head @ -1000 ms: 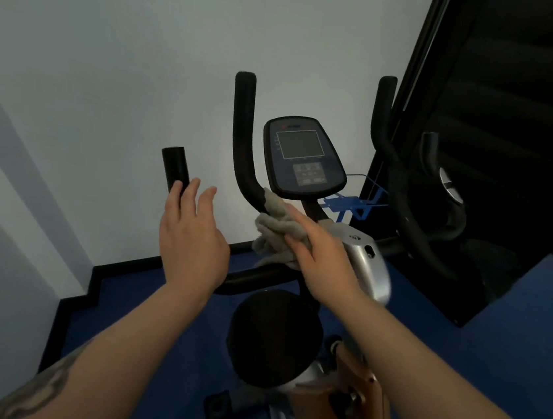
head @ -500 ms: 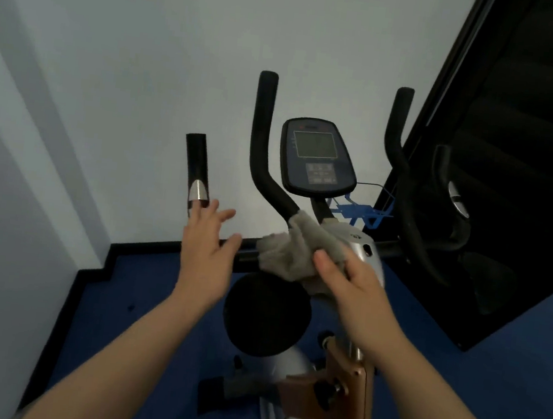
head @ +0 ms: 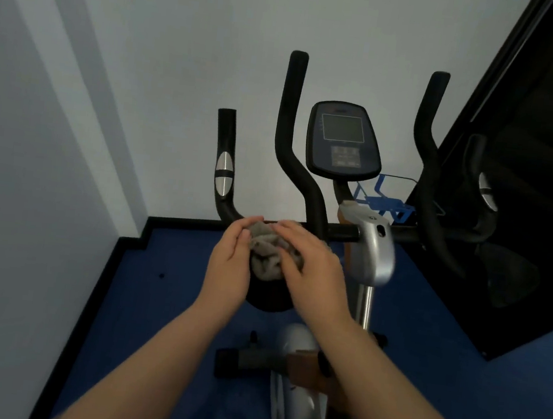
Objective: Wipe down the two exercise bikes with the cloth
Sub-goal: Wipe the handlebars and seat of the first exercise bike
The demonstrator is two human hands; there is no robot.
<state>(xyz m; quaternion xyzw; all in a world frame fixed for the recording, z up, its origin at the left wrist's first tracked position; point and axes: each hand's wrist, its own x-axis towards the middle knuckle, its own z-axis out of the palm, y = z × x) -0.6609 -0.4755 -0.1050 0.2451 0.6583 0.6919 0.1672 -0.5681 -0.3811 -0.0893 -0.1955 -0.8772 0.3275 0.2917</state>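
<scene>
Both hands meet on the grey cloth, bunched against the exercise bike's horizontal handlebar. The left hand cups its left side with curled fingers; the right hand covers its right side, fingers bent over it.

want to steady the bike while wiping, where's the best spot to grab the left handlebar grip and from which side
Judging by its shape, take the left handlebar grip on the straight upright black section, around the silver sensor plates, coming in from the near side with fingers wrapping round. Below that the tube bends toward the crossbar, where the left hand and right hand already hold the cloth.
</scene>
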